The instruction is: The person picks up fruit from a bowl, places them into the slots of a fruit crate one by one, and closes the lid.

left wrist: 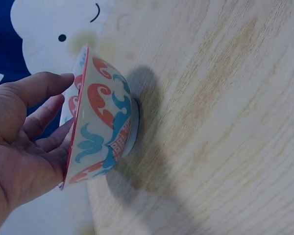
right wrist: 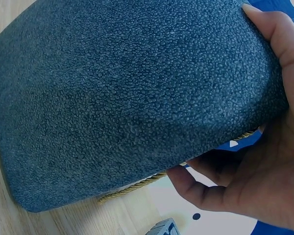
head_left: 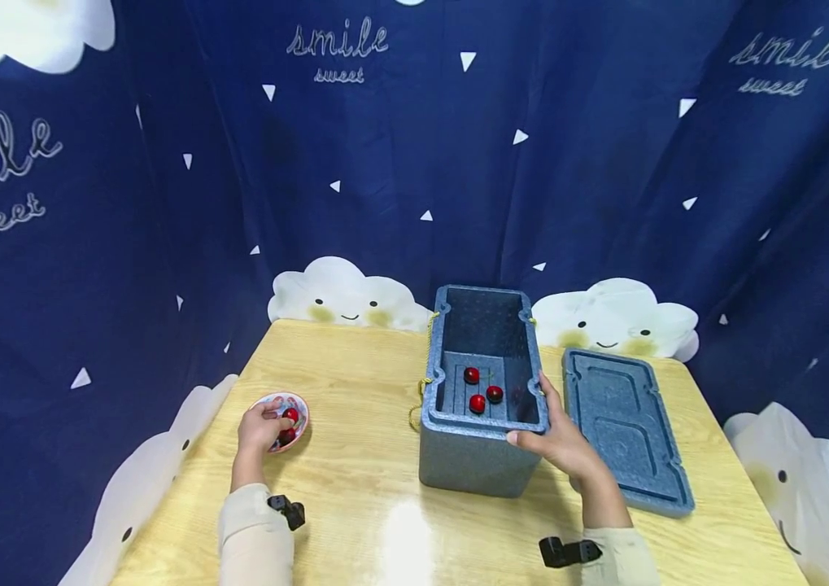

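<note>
At the left of the table, my left hand [head_left: 259, 427] reaches over the rim of a small patterned bowl [left wrist: 100, 122], in which red cherries [head_left: 286, 436] lie. In the left wrist view its thumb stands apart from the fingers, whose ends are hidden inside the bowl. My right hand [head_left: 568, 443] grips the near right corner of a blue-grey foam box [head_left: 480, 464], thumb on the front rim and fingers along the side. Inside the box, 3 cherries [head_left: 477, 404] rest on the ribbed floor.
The box's matching lid [head_left: 626, 423] lies flat to its right on the wooden table [head_left: 355, 464]. Yellow cord [head_left: 416, 415] hangs at the box's left side. A dark blue curtain [head_left: 385, 163] with clouds and white triangles surrounds the table's far edge and sides.
</note>
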Tool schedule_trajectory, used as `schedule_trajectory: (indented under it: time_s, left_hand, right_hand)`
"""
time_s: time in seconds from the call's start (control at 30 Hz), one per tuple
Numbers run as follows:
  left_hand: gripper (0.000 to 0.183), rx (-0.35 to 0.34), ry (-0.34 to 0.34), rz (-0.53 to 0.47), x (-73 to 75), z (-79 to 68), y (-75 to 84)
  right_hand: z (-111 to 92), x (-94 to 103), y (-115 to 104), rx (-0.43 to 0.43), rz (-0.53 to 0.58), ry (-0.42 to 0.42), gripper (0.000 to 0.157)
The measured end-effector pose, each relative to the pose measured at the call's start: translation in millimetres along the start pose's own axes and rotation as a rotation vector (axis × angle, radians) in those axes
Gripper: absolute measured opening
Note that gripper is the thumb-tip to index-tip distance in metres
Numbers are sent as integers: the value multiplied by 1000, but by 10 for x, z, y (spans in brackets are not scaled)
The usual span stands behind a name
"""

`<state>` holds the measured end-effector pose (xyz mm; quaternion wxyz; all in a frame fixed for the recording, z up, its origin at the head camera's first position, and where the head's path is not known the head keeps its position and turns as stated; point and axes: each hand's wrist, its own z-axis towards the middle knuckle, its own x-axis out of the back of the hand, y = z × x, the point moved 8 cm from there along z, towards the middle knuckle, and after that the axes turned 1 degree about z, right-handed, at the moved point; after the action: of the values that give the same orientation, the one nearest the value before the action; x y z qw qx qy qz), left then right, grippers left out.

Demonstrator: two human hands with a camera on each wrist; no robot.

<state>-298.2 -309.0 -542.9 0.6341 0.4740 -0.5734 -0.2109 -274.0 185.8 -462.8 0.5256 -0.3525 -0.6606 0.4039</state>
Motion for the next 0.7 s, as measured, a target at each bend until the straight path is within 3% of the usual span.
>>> schedule_trajectory:
  time_s: [0.33, 0.5, 0.7]
  left_hand:
    - [46, -10, -17, 110, -18, -7, 98]
    - [48, -9, -77, 64, -109, -11, 97]
    - [48, -24, -43, 49, -143, 14, 50]
  right_hand:
    - [-12, -3, -44, 10, 29, -2, 110]
    - [-14, -8, -50, 15, 36, -6, 110]
    - [-13, -9, -33, 3, 34, -10, 111]
